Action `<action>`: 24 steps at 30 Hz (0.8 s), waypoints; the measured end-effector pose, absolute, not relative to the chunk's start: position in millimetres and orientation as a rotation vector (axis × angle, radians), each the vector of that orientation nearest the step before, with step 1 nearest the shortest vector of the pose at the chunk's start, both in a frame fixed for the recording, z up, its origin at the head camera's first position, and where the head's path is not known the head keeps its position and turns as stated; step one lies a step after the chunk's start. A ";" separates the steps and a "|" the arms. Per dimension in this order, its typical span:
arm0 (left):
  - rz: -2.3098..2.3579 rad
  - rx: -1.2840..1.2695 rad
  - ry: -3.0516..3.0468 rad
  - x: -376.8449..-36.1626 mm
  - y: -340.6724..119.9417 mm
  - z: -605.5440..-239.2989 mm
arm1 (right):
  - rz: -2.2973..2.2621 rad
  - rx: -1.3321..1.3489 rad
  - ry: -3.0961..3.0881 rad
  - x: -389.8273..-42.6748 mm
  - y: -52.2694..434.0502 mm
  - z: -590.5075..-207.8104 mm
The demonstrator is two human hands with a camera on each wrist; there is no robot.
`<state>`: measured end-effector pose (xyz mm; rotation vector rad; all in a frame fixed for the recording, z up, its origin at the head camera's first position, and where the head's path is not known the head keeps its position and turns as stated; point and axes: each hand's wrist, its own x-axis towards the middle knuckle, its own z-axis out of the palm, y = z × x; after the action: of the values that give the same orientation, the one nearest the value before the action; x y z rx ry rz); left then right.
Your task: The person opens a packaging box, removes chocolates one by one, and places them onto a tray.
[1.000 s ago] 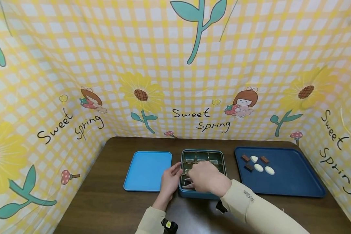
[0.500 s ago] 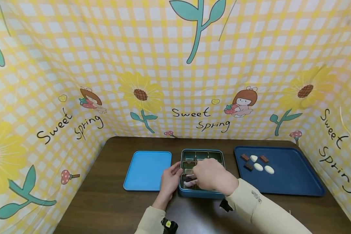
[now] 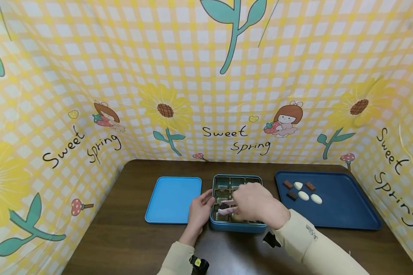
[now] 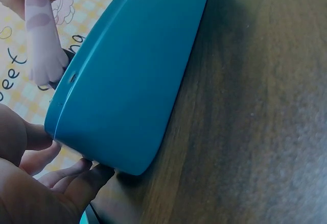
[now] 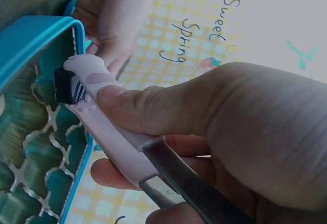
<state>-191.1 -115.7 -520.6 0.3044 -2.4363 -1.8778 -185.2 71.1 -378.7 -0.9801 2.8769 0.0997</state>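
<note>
A blue tin (image 3: 239, 228) with a divided insert stands on the table in the head view. My right hand (image 3: 256, 202) grips a pair of metal tongs with pink paw-shaped tips (image 5: 115, 137). Between the tips is a dark chocolate piece with pale stripes (image 5: 69, 86), held over the tin's near left part. My left hand (image 3: 199, 212) rests against the tin's left side, with fingertips (image 4: 99, 175) touching the wall near a corner. A pale piece (image 3: 237, 217) shows partly in a near compartment; my right hand hides much of the insert.
A light blue lid (image 3: 173, 200) lies flat left of the tin. On the right, a dark blue tray (image 3: 344, 206) bears several brown and white chocolates (image 3: 303, 195). A checked cloth (image 3: 206, 95) hangs around the table's back and sides.
My right hand has moved right and slightly away, carrying the tongs with the chocolate piece. More of the tongs' pink tips now shows. My left hand stays at the tin's side.
</note>
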 end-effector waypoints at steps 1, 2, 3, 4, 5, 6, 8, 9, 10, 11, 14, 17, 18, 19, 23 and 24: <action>-1.879 0.301 -2.436 -190.9 -115.6 -520.4 | 0.093 -0.971 2.881 -185.0 72.1 -377.6; -1.875 0.298 -2.436 -190.8 -115.6 -520.1 | 0.089 -0.961 2.884 -184.9 73.3 -376.5; -1.872 0.294 -2.437 -190.7 -115.5 -520.2 | 0.089 -0.948 2.887 -184.9 74.4 -375.2; -1.871 0.294 -2.436 -190.7 -115.5 -520.1 | 0.082 -0.935 2.890 -184.8 75.7 -373.6; -1.870 0.293 -2.434 -190.7 -115.5 -520.0 | 0.086 -0.924 2.893 -184.9 77.0 -372.2; -1.869 0.293 -2.433 -190.9 -115.5 -520.1 | 0.084 -0.917 2.895 -185.0 78.6 -370.7; -1.864 0.295 -2.436 -191.3 -115.6 -520.7 | 0.077 -0.900 2.899 -185.7 82.1 -367.6; -1.868 0.297 -2.434 -191.5 -115.7 -520.9 | 0.068 -0.896 2.903 -186.0 84.2 -366.1; -1.871 0.300 -2.432 -191.7 -115.7 -520.8 | 0.060 -0.896 2.907 -186.3 86.5 -364.8; -1.876 0.301 -2.429 -191.9 -115.7 -520.7 | 0.056 -0.898 2.914 -186.7 89.0 -363.7; -1.887 0.296 -2.422 -192.1 -115.8 -520.5 | 0.025 -0.890 2.934 -187.8 96.8 -361.3; -1.897 0.293 -2.418 -192.0 -115.9 -520.9 | -0.010 -0.873 2.948 -188.6 105.0 -359.0; -1.897 0.290 -2.419 -191.8 -115.9 -521.3 | -0.021 -0.865 2.949 -188.9 108.0 -358.2; -1.902 0.296 -2.418 -191.7 -115.8 -521.6 | -0.035 -0.858 2.950 -189.2 111.1 -357.4; -1.898 0.286 -2.420 -190.5 -115.7 -522.0 | -0.070 -0.830 2.954 -191.0 124.6 -353.5; -1.900 0.286 -2.420 -190.2 -115.6 -521.8 | -0.079 -0.824 2.957 -191.3 128.4 -352.6</action>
<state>-190.2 -115.6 -521.8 0.2856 -2.4198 -1.9002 -191.3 128.4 -352.6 -0.8237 2.9570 -0.0787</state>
